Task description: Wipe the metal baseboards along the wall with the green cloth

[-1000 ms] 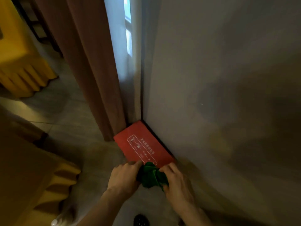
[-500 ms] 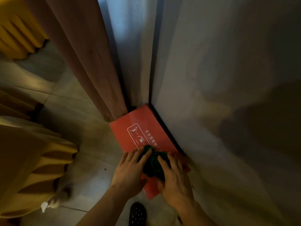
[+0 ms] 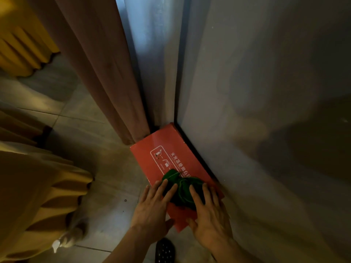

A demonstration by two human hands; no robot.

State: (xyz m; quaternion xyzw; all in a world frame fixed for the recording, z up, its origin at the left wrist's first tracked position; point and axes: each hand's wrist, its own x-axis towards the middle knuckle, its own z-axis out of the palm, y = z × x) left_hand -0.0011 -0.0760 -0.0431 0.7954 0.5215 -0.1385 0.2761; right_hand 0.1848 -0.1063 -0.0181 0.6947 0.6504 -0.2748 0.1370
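Note:
A bunched green cloth [image 3: 181, 188] lies on top of a red box [image 3: 167, 158] that stands on the floor against the wall. My left hand [image 3: 153, 207] presses flat on the cloth's left side with fingers spread. On the cloth's right side my right hand [image 3: 209, 211] presses down the same way. A dark baseboard strip [image 3: 197, 154] runs along the foot of the grey wall just right of the box; the box hides much of it.
A brown curtain [image 3: 106, 76] hangs to the floor behind the box, beside a sheer white curtain [image 3: 152, 54]. Yellow skirted table covers [image 3: 38, 190] stand at the left and upper left. A dark slipper [image 3: 164, 250] shows at the bottom on the tiled floor.
Both hands have slid the cloth forward from the near end of the red box onto its top and flattened out over it. The view has dropped closer to the box.

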